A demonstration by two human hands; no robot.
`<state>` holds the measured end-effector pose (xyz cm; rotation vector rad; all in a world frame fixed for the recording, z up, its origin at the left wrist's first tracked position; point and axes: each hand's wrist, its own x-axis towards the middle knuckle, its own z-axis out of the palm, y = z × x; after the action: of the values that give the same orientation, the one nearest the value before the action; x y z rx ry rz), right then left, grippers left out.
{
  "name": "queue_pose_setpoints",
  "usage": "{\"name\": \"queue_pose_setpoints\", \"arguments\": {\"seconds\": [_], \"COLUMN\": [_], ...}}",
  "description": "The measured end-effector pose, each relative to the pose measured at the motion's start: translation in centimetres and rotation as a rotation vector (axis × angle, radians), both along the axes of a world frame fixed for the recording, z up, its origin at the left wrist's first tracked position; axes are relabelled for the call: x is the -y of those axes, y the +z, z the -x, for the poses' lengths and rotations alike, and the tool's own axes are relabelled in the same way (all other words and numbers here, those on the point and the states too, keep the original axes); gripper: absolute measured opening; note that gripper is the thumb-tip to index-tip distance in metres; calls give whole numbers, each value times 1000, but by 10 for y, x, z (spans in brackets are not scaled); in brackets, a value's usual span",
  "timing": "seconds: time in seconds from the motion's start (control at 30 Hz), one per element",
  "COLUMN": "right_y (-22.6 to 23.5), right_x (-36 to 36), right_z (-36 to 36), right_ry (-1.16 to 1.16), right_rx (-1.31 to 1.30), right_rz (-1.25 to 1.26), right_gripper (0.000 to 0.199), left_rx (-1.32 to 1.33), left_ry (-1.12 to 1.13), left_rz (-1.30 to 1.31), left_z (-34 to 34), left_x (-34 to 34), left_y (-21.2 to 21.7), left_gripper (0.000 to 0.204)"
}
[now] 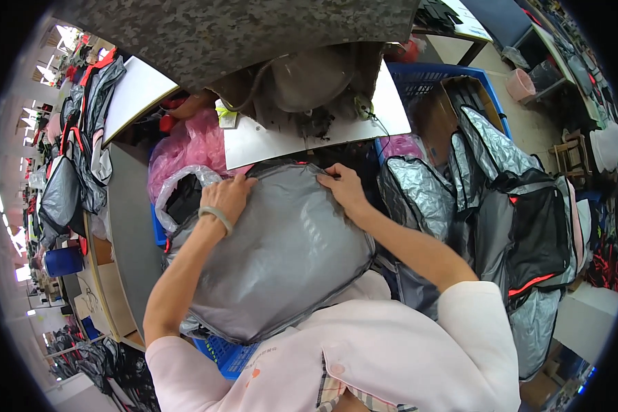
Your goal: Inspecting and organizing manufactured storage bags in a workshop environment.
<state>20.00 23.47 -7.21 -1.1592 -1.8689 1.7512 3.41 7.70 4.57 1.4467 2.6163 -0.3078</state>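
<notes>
A large grey shiny fabric bag panel (281,254) with a dark zipper edge lies across my lap, its far edge up against the white sewing-table top (268,141). My left hand (226,196), with a pale band on the wrist, grips the panel's upper left edge. My right hand (342,189) pinches the upper right edge near the table. The sewing machine (309,86) stands just beyond both hands.
Finished silver-and-black bags (508,213) are piled at my right beside a blue crate (426,75). A pink plastic bag (185,147) sits at the left. More bags (82,158) hang along a table at far left. Another blue crate (226,353) sits below my lap.
</notes>
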Motion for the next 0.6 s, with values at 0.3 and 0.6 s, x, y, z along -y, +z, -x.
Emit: {"name": "queue_pose_setpoints", "arguments": {"seconds": [0.3,0.6], "right_y": [-47,-74], "right_x": [-46,-61], "right_z": [68,99], "right_ry": [-118,-173], "right_rx": [-283,-291], "right_rz": [48,-134], "right_gripper": [27,26], "left_rx": [-119,-108], "left_ry": [-29,1], "left_rz": [83,87], "left_z": [53,76], "left_x": [-62,-80], "left_y": [-10,-35], "left_gripper": [34,39]}}
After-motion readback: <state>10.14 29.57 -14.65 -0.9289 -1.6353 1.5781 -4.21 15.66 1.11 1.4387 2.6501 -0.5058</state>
